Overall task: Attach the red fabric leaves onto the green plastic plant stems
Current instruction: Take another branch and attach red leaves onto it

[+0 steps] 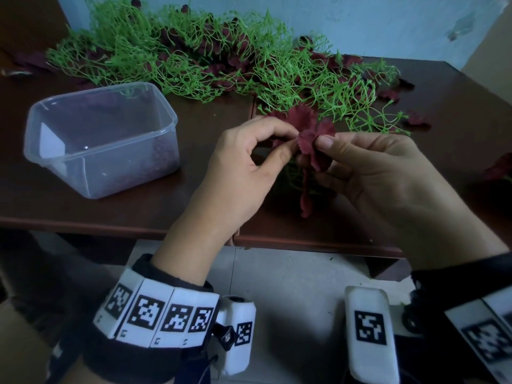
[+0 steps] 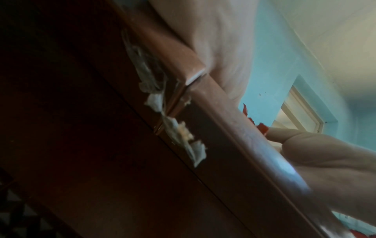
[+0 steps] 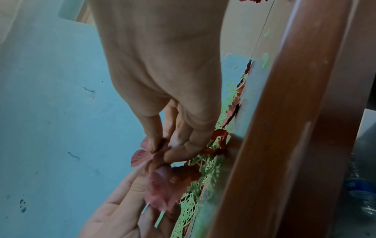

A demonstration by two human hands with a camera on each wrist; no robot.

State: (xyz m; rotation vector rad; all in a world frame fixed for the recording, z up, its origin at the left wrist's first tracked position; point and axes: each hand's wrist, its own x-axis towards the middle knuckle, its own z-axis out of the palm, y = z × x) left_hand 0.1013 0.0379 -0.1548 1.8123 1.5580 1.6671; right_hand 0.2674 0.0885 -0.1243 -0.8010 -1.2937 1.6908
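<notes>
At frame centre, above the dark brown wooden surface (image 1: pixel 110 212), a dark red fabric leaf (image 1: pixel 307 134) is pinched by the left hand's (image 1: pixel 243 164) grip and the right hand's (image 1: pixel 368 167) grip.

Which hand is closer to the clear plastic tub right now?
Left. The left hand is in the middle of the table, apart from the tub on its left side. The right hand is farther off, beyond the red leaves both hands pinch.

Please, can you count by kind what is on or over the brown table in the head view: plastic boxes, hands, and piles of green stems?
clear plastic box: 1
hands, the left hand and the right hand, both pinching red fabric leaves: 2
pile of green plastic stems: 1
Total: 4
</notes>
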